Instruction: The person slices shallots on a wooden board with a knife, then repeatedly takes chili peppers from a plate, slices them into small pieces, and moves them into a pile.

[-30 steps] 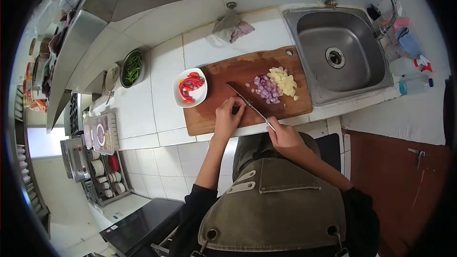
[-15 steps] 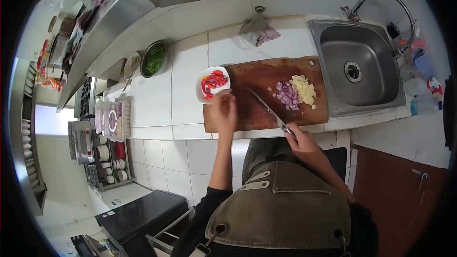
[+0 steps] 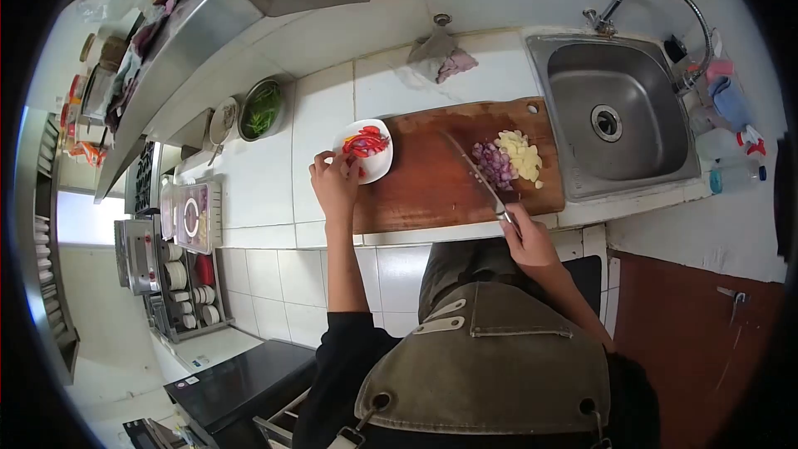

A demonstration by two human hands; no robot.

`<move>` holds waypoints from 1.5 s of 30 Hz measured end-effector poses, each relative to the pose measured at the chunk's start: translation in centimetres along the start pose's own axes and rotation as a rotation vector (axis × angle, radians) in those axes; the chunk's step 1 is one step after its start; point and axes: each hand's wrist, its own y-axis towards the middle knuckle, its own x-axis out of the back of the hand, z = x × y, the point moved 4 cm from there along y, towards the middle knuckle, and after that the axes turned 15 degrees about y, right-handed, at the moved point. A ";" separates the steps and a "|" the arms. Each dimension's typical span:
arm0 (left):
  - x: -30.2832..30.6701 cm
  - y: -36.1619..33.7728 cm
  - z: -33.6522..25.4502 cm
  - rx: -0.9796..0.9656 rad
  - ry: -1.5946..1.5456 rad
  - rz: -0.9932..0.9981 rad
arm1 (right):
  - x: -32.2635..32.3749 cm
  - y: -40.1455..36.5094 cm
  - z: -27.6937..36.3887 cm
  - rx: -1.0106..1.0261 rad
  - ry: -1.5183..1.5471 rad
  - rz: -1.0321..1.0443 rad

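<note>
My left hand (image 3: pixel 335 185) is at the lower left edge of a white bowl (image 3: pixel 378 168) of red chilies (image 3: pixel 366 142), its fingers bent together; what they hold, if anything, is too small to make out. The bowl stands at the left end of a wooden cutting board (image 3: pixel 416 191). My right hand (image 3: pixel 529 239) grips a knife (image 3: pixel 486 184) by its handle, the blade slanting up and left over the board. Chopped purple onion (image 3: pixel 495 166) lies right of the blade, beside pale yellow chopped pieces (image 3: pixel 521 156).
A steel sink (image 3: pixel 615 116) with a curved faucet is at the right. Behind the board lies a cloth (image 3: pixel 456 65). To the left are a metal bowl of green vegetables (image 3: pixel 262 110), a small bowl (image 3: pixel 223 120) and a plastic container (image 3: pixel 198 217). Bottles stand at far right.
My left hand has moved left, from the bowl's right side to its lower left edge. The knife blade has tilted more upright. The view has shifted slightly.
</note>
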 end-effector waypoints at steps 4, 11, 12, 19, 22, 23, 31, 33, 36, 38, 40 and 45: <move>0.3 0.3 -0.1 0.041 -0.043 0.001 | -0.7 -0.7 0.8 -0.130 -0.039 0.226; 5.1 -0.5 -3.0 0.233 -0.698 -0.152 | -1.0 -1.0 -1.1 -0.115 0.037 0.158; 5.3 -1.0 -4.1 0.230 -0.714 -0.108 | -0.7 -0.8 -1.5 -0.105 0.019 0.085; 1.9 -6.4 -13.7 -0.164 -0.741 0.223 | -0.1 0.0 -1.5 -0.042 0.008 -0.032; 0.9 -7.3 -15.3 -0.173 -0.745 0.277 | -0.3 -0.3 -1.5 -0.021 -0.029 -0.024; 0.8 -7.3 -15.4 -0.173 -0.746 0.281 | -0.3 -0.4 -1.4 -0.003 -0.038 -0.014; 1.7 -7.0 -15.2 -0.289 -0.714 0.222 | -0.8 -0.8 -1.1 0.005 -0.102 0.021; 1.6 -6.8 -15.2 -0.256 -0.717 0.282 | -0.9 -0.7 -0.9 0.027 -0.110 0.022; 1.5 -6.6 -15.4 -0.221 -0.707 0.331 | -0.9 -0.8 -0.9 -0.064 -0.135 0.072; 1.8 -6.6 -15.6 -0.219 -0.693 0.322 | -1.0 -0.8 -0.8 -0.003 -0.187 0.070; 2.4 -6.3 -16.0 -0.241 -0.618 0.301 | -1.0 -1.0 -0.4 -0.035 -0.204 0.074; 2.4 -6.2 -16.2 -0.239 -0.570 0.301 | -0.6 -2.0 0.8 -0.102 -0.239 0.104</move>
